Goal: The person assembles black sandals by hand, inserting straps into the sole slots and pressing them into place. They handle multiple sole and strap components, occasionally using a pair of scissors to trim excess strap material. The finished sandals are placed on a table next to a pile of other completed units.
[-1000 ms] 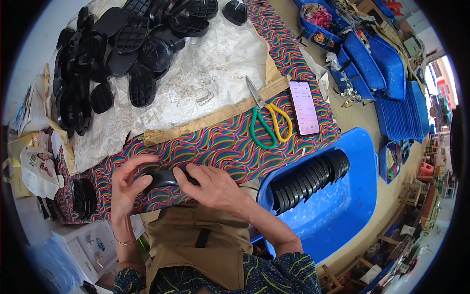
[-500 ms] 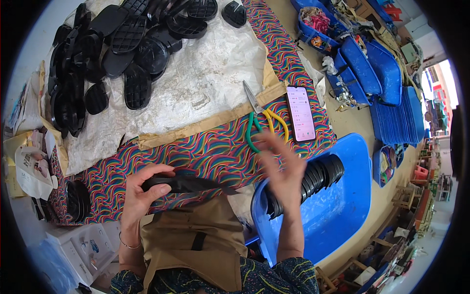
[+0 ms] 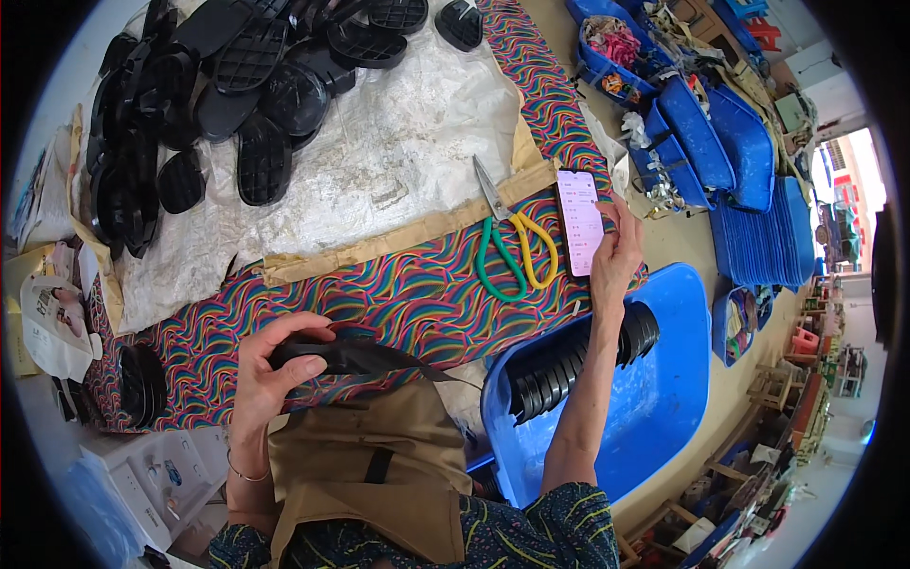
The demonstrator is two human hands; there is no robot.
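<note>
We see a pale wall [image 3: 59, 100] on our left and a tan floor [image 3: 671, 235] to the right of our cloth-covered bench [image 3: 417, 303]. Blue plastic tubs [image 3: 699, 133] sit on the floor at upper right, with wooden stools [image 3: 779, 384] lower down. Past them, bright light fills an opening [image 3: 855, 171]; window or doorway, we cannot tell.

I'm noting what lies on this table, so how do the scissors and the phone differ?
Shape: the scissors have a pointed end and two looped handles, while the phone is a flat rectangle.
Colour: the scissors' handles are green and yellow; the phone shows a lit, pale pinkish screen.
Hands: the right hand is at the phone's right edge; no hand is on the scissors.
Both lie on the table, side by side.
</note>
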